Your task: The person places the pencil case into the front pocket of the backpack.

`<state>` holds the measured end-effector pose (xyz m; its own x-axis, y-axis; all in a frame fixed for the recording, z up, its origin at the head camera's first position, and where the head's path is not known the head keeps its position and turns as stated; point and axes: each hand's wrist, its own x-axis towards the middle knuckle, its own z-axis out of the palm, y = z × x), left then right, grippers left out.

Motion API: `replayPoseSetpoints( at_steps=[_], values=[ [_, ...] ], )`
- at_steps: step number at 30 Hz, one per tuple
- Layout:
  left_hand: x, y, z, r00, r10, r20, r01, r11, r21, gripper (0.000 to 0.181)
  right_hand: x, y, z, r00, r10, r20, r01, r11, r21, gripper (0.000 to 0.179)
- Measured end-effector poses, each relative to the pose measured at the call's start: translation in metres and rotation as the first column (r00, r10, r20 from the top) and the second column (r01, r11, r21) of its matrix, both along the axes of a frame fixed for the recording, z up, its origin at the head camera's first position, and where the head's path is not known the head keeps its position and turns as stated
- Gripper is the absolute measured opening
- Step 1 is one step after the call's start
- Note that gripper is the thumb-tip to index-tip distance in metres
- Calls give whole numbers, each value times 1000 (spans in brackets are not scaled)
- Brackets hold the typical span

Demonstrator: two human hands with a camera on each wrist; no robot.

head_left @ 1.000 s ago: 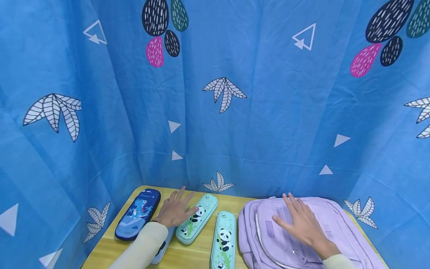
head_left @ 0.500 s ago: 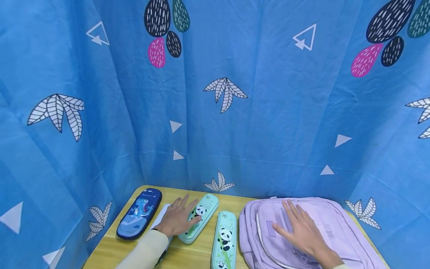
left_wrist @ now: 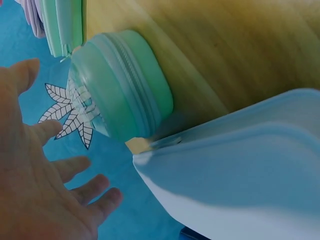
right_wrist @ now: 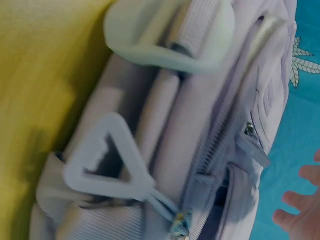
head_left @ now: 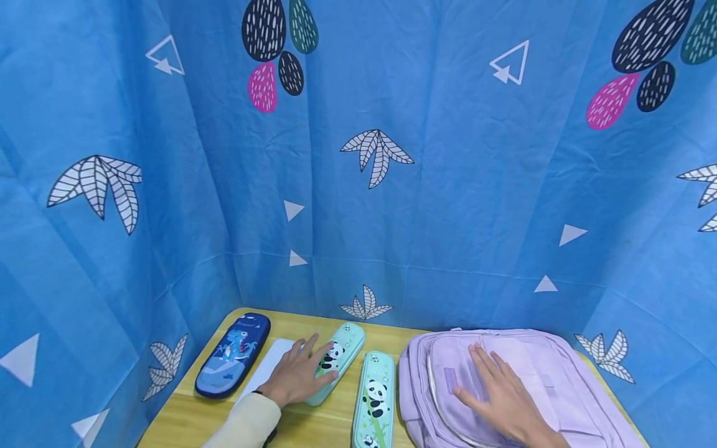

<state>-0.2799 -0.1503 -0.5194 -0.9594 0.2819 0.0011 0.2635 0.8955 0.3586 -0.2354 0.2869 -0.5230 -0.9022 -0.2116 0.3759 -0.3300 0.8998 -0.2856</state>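
Left hand point(head_left: 297, 373) and right hand point(head_left: 502, 396) are outspread; right wrist view alone shows the bag's point(head_left: 560, 389) triangular ring point(right_wrist: 107, 186).

Lilac backpack point(head_left: 551, 381), slanted panda case point(head_left: 345, 350)

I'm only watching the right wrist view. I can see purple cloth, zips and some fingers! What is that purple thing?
Observer: The head view shows it's a purple backpack, lying with its front pocket facing up.
Operator: Ooh! And what's the left hand near?
Observer: In the head view it covers part of a mint-green panda case. I can't tell if it's touching.
Operator: Pandas! What's at the very left of the table?
Observer: A dark blue case with a dinosaur picture on it.
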Motion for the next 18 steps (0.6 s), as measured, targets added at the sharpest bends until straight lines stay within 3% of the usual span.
replayPoseSetpoints(
  at_steps=[10,18],
  values=[
    [9,-2,-8,1000,-5,-8,5,1000,7,71,13,-9,-16,999,9,47,-12,998,59,95],
    [16,-2,-9,1000,-2,20,2,1000,18,73,18,-15,-29,991,15,136,-22,999,49,96]
  ],
)
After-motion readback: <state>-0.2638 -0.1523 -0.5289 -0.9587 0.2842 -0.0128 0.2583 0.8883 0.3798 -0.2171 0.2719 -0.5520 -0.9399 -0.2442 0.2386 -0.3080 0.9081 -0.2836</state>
